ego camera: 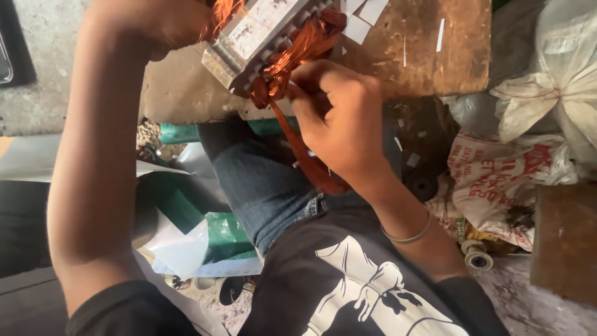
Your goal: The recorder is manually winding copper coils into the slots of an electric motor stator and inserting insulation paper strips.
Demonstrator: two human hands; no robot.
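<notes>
A grey slotted metal motor core (261,37) lies on a worn wooden board (429,56) at the top of the head view. Bundles of copper wire (292,56) run out of its slots, and one strand hangs down over my knee. My right hand (339,121) pinches the copper wire just below the core. My left hand (165,25) grips the core's upper left end, partly cut off by the frame edge. Small white paper strips (364,18) lie beside the core.
My leg in blue jeans (261,180) is under the board. Green and white sheets (199,230) lie at lower left. Printed white sacks (504,180) and plastic bags (559,81) are heaped at right, with a brown block (563,239) and small bearings (477,256).
</notes>
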